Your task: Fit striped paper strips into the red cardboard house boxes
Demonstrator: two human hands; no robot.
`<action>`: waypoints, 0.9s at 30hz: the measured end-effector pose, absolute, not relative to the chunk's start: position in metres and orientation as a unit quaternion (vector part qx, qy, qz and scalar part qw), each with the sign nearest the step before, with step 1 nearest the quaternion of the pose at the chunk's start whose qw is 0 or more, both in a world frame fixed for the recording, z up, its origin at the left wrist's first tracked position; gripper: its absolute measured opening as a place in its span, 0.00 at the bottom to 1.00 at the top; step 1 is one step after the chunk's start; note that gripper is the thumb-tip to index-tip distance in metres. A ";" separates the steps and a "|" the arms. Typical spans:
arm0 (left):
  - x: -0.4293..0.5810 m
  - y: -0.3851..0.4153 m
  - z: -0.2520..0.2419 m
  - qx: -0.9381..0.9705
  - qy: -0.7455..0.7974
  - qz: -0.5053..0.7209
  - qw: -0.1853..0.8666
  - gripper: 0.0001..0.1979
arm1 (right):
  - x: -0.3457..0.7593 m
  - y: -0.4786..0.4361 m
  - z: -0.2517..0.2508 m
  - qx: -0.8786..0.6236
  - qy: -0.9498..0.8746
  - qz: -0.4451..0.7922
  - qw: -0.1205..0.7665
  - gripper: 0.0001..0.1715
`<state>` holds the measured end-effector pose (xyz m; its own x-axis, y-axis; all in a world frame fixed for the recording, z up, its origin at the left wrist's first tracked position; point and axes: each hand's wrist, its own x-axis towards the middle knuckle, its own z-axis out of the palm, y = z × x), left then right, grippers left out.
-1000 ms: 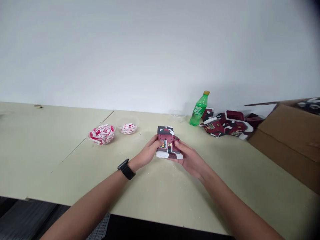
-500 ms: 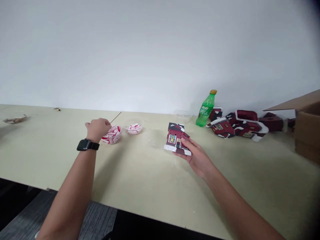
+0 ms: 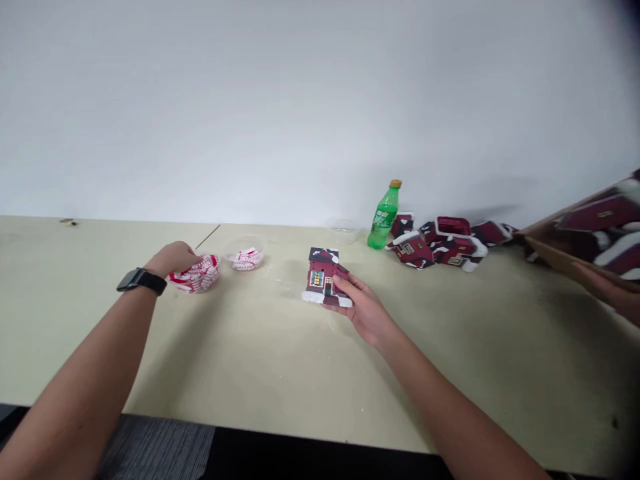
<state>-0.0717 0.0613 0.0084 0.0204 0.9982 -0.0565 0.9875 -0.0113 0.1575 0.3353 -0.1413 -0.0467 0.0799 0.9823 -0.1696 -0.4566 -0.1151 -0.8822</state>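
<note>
My right hand (image 3: 367, 310) grips a small dark-red model house (image 3: 323, 277) with a snowy base, a lit-looking window and a dark roof, held upright above the table. The thumb presses on its front and the fingers pass behind and under it. My left hand (image 3: 175, 259), with a black watch at the wrist, reaches into a clear bowl of red-and-white printed pieces (image 3: 199, 275). Its fingertips are hidden among them. A second clear bowl with similar red-and-white pieces (image 3: 247, 259) stands just right of it. A thin brown stick (image 3: 207, 235) shows behind the first bowl.
A green bottle (image 3: 384, 217) with a yellow cap stands near the wall. Several more model houses (image 3: 411, 250) lie right of it. At the right edge, another person's hand (image 3: 607, 288) touches a cardboard box (image 3: 560, 257) filled with houses. A clear lid-like piece (image 3: 344, 230) lies behind.
My left hand has lowered into the bowl from above its left side. The view has turned right, and a box with houses and another person's hand have come into sight. My right hand keeps the house.
</note>
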 end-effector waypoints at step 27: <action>0.106 -0.017 0.001 0.655 0.520 0.441 0.326 0.17 | 0.350 -0.127 -0.058 -0.448 -0.277 0.578 0.624 0.16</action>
<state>0.1057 -0.0170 0.0006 0.0706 0.9688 0.2375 0.3937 -0.2458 0.8858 0.3502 -0.1266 -0.0583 0.1793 0.9684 -0.1731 -0.4726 -0.0695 -0.8785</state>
